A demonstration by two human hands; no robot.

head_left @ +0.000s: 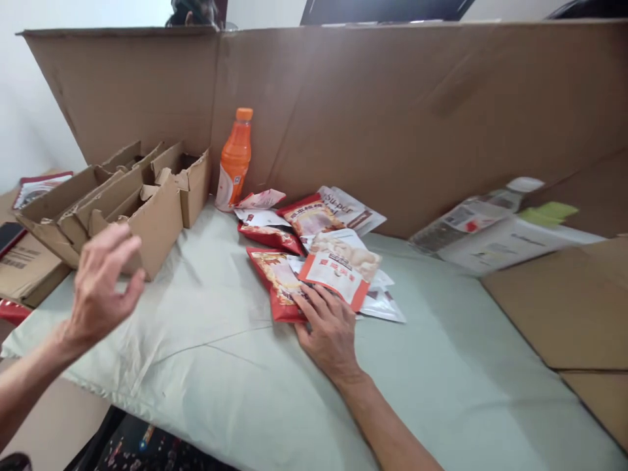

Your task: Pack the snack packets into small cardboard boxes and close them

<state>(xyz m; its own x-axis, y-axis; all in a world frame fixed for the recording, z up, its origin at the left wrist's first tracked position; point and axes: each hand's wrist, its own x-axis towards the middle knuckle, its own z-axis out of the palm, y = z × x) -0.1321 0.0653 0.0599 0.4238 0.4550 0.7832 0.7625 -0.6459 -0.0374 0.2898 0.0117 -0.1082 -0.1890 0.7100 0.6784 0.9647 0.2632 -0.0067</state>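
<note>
Pale green cloth point(206, 386) covers the table, and on its middle lies a loose heap of packets, overlapping one another. The right hand point(330, 330) rests palm down at the near edge of this heap, its fingers lightly bent and lying over a red packet point(275, 269) and the lower edge of an orange-and-white packet point(341, 267); whether it grips either one I cannot tell. The left hand point(105, 284) is raised, fingers spread and thumb apart, with nothing in it, in front of the open cardboard boxes point(153, 226) at the left. Behind the front packets lie another red packet point(311, 217) and a white packet point(356, 210) printed with "Super". Just right of the boxes, an orange bottle point(235, 167) stands upright near the tall cardboard wall point(373, 98). Well to the right of the heap, a clear bottle point(461, 219) leans at a slant beside a white packet point(500, 247) and something green point(549, 213), all somewhat blurred. Cardboard flaps point(564, 301) lie at the right edge.
</note>
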